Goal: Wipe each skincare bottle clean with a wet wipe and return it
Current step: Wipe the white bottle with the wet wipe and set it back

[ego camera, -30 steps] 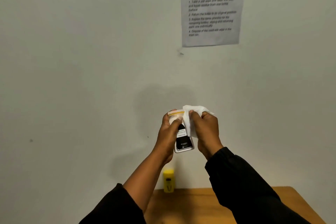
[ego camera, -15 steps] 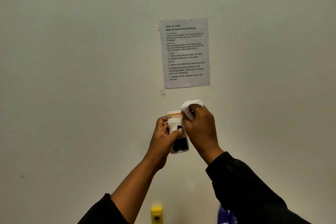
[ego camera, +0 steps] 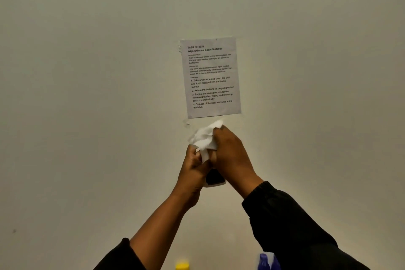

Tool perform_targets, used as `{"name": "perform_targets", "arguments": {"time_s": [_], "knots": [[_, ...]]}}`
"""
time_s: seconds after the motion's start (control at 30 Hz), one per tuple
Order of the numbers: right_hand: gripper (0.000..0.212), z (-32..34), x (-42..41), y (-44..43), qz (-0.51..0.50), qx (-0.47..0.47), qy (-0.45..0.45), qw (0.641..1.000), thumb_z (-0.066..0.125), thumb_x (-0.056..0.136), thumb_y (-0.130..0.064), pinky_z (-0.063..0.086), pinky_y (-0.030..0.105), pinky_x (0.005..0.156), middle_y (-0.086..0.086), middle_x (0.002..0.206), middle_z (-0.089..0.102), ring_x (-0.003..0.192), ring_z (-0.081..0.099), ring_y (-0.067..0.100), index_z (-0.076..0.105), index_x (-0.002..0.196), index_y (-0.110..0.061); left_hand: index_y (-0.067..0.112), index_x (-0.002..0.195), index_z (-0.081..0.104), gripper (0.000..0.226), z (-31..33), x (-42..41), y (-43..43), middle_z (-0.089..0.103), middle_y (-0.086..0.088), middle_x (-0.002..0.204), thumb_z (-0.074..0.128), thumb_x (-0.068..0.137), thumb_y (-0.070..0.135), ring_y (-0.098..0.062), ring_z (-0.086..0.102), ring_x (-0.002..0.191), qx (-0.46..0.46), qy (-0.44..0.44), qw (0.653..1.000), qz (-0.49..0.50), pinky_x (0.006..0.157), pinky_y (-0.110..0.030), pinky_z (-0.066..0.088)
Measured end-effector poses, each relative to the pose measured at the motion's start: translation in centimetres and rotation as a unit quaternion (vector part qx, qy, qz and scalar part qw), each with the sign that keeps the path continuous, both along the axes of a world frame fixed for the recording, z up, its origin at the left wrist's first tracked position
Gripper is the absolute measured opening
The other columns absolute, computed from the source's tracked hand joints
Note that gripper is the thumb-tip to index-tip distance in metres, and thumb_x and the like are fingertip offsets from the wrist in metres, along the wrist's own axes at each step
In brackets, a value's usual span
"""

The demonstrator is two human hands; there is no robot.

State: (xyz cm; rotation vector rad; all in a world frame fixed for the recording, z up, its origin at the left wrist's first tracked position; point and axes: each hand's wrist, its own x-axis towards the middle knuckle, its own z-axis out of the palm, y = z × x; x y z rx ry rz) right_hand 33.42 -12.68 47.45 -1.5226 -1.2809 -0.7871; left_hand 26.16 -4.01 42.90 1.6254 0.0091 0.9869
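- Bottle (ego camera: pixel 215 178) is held in the air in front of the wall (ego camera: pixel 87 94), just below the instruction sheet (ego camera: pixel 211 76). Only its dark lower part and pale base show; the rest is hidden by hands and wipe.
- Left hand (ego camera: pixel 192 173), below the sheet and slightly left of it, has its fingers (ego camera: pixel 194 155) curled round the bottle's body and grips it firmly.
- Right hand (ego camera: pixel 232 155), right under the sheet's bottom edge, has its fingers closed on the bunched wet wipe (ego camera: pixel 202 138) and presses it over the top end of the bottle.
- The wipe's loose end sticks up and nearly reaches the sheet's lower edge.
- Step in hand (my read): mid-wipe of this one bottle, working on the cap and upper part. The bottle has not yet been returned.
- Next move calls for: bringing the wipe down over the lower body and base, or turning the bottle in the left-hand grip to reach the covered sides, then lowering it to its spot.
- Far below the sheet, at the frame's bottom edge: a yellow cap (ego camera: pixel 182 266) and a blue bottle (ego camera: pixel 264 262), both cut off. Probably others in the row; cannot tell whether they are wiped.
- Risk: a wet bottle may be slippery, so the left grip should hold while the right rubs.
- Dark sleeves on both arms. The return spot is not visible.
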Motion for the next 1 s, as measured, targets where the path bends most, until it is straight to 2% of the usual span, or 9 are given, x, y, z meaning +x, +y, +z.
{"name": "perform_targets", "arguments": {"time_s": [0.1,0.2,0.3,0.43,0.53,0.6,0.77,0.83,1.0], "knots": [[0.044,0.0,0.5,-0.5,0.050,0.022,0.087,0.995,0.059,0.075,-0.027,0.043,0.016,0.071,0.003,0.104,0.064,0.086,0.058,0.014,0.056,0.116,-0.013,0.038,0.118,0.051,0.040,0.4,0.0,-0.2,0.070,0.004,0.113,0.070,0.084,0.031,-0.020,0.069,0.103,-0.017,-0.005,1.000,0.001,0.073,-0.032,0.058],[0.047,-0.1,0.7,-0.4,0.053,0.025,0.090,0.994,0.061,0.076,-0.027,0.043,0.017,0.075,0.004,0.106,0.063,0.087,0.057,0.014,0.054,0.120,-0.012,0.039,0.119,0.050,0.045,0.4,0.1,-0.2,0.069,0.003,0.114,0.070,0.078,0.037,-0.017,0.069,0.101,-0.024,-0.013,1.000,-0.004,0.070,-0.028,0.057],[0.035,-0.4,0.5,0.2,-0.013,-0.010,-0.008,1.000,0.066,0.076,-0.013,0.045,0.023,0.071,0.009,0.102,0.062,0.089,0.059,0.023,0.056,0.110,-0.007,0.036,0.125,0.050,0.036,0.2,0.4,-0.2,0.069,0.004,0.114,0.061,0.092,0.031,-0.016,0.068,0.104,-0.020,-0.014,1.000,0.005,0.071,-0.027,0.057],[0.014,-0.3,-0.2,0.6,-0.032,-0.042,-0.098,0.994,0.062,0.072,-0.009,0.039,0.026,0.054,0.003,0.084,0.054,0.075,0.053,0.023,0.056,0.085,-0.011,0.031,0.112,0.057,0.016,0.2,0.4,-0.1,0.070,-0.001,0.108,0.055,0.097,0.027,-0.019,0.067,0.103,-0.029,0.002,0.998,0.048,0.065,-0.022,0.057],[0.024,0.0,0.8,0.5,0.044,0.019,0.028,0.998,0.059,0.077,-0.013,0.045,0.021,0.065,0.002,0.094,0.062,0.082,0.059,0.019,0.059,0.100,-0.013,0.032,0.122,0.051,0.041,0.7,-0.1,0.0,0.070,-0.002,0.115,0.068,0.084,0.029,-0.020,0.069,0.102,-0.030,-0.006,1.000,-0.001,0.076,-0.036,0.059],[0.035,0.2,1.3,0.3,0.076,0.043,0.103,0.991,0.063,0.081,-0.015,0.047,0.017,0.074,0.001,0.105,0.065,0.091,0.061,0.015,0.055,0.115,-0.014,0.035,0.119,0.050,0.044,1.0,-0.3,0.2,0.071,0.003,0.112,0.072,0.081,0.027,-0.022,0.069,0.103,-0.036,-0.004,0.999,-0.006,0.074,-0.034,0.058],[0.035,-0.3,0.9,1.1,0.051,0.010,0.031,0.998,0.064,0.082,-0.015,0.050,0.027,0.077,0.009,0.105,0.062,0.092,0.060,0.023,0.053,0.115,-0.008,0.042,0.121,0.051,0.050,0.8,-0.3,0.6,0.068,0.003,0.118,0.072,0.076,0.039,-0.020,0.068,0.105,-0.042,-0.014,0.999,-0.004,0.076,-0.037,0.059],[0.031,-0.4,1.0,1.3,0.051,-0.001,0.009,0.999,0.063,0.080,-0.012,0.048,0.023,0.073,0.007,0.103,0.061,0.090,0.059,0.022,0.054,0.110,-0.009,0.042,0.123,0.050,0.051,0.9,-0.4,0.8,0.067,0.003,0.119,0.069,0.076,0.042,-0.020,0.069,0.102,-0.044,-0.017,0.999,0.003,0.074,-0.038,0.060],[0.027,0.1,1.3,1.3,0.153,0.065,0.169,0.971,0.069,0.083,-0.016,0.049,0.011,0.073,-0.005,0.100,0.064,0.090,0.062,0.006,0.057,0.108,-0.017,0.035,0.124,0.055,0.034,1.1,-0.3,1.7,0.070,0.001,0.111,0.061,0.092,0.024,-0.017,0.071,0.093,-0.062,-0.007,0.998,0.022,0.069,-0.033,0.060]]}}
